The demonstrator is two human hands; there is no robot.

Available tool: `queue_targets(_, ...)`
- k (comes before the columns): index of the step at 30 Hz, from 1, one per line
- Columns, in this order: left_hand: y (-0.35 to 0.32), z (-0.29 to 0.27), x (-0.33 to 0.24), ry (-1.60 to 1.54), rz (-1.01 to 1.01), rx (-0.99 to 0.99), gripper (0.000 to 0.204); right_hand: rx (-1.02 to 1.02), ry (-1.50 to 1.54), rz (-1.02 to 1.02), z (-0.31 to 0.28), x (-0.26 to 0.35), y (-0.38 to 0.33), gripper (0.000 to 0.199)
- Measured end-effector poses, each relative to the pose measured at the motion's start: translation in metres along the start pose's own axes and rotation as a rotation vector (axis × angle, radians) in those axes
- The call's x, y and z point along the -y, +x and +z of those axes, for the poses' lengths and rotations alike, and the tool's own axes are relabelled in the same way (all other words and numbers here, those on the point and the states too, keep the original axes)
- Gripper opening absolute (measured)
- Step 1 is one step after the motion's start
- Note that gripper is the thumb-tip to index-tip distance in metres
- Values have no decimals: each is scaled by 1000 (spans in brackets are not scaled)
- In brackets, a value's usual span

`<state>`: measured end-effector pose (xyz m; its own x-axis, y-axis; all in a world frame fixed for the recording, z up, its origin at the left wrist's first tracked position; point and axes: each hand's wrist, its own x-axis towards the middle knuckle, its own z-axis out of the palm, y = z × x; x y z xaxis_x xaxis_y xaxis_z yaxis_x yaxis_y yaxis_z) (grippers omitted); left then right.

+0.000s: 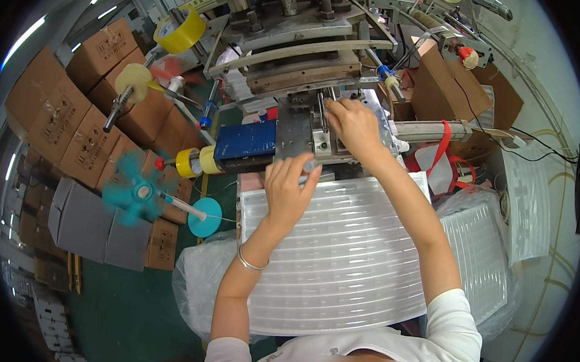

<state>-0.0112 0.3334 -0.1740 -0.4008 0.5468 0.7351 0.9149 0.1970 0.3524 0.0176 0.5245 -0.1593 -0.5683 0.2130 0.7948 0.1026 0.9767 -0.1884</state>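
Observation:
My left hand (288, 189) is closed, with a small translucent cylinder (309, 165) between thumb and fingers, just in front of the machine's metal plate (294, 131). On that plate stands a narrow metal fixture (321, 140) with an upright rod (321, 111). My right hand (357, 129) reaches up to the fixture, its fingers bent together beside the rod; what they pinch, if anything, is hidden. Below both hands lies a wide white ribbed tray (338, 261), its rows running side to side with clear, shiny pieces along them.
The heavy press head (295, 58) of the machine hangs over the plate. A blue block (245, 140) sits left of it, beside a spinning teal fan (141, 190). Cardboard boxes (66, 126) are stacked at left. A second ribbed tray (474, 260) lies at right, near red straps (445, 149).

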Motion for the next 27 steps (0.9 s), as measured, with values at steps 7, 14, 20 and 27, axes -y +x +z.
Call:
queue_targets(7,-36,-25,8,-164,-28,19,24,126,430,309,-59,-20,-69,22)
queue_targets(14,-50,-54,-11,-291,-353,194,14,560,-227,-90,-51,-61,-156,31)
queue_targets(20,-58,-60,-45,-346,-277,204,13,579,-296,-171,-46,-60,-168,30)
queue_targets(27,-55,-69,-87,-237,-234,367,12,317,132,129,-65,-57,-160,24)
